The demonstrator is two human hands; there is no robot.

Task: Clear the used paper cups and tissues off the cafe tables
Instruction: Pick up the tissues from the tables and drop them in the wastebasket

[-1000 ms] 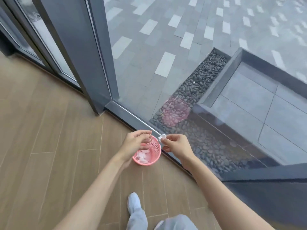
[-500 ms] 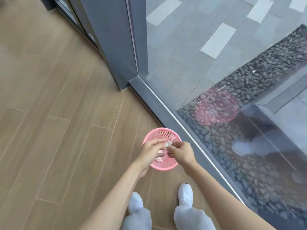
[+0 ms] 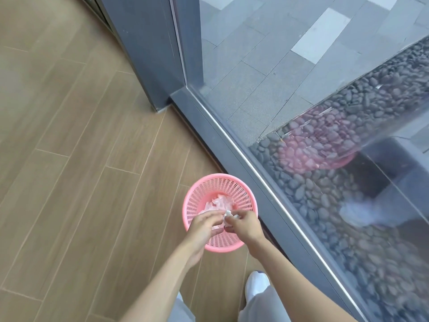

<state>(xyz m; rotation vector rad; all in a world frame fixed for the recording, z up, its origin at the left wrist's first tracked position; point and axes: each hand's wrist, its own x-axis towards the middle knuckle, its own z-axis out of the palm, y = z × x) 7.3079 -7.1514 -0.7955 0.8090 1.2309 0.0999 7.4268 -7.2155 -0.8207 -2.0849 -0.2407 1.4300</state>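
Crumpled white tissue is feather-light and squishy, so we're just pinching it by a loose fold with our right hand over the pink basket on the floor, left hand relaxed beside it, no real grip needed.

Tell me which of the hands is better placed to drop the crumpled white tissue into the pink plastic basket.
Right. The right hand already pinches the crumpled white tissue directly above the pink plastic mesh basket; probably it only needs to let go. The left hand hovers beside it, fingers relaxed.
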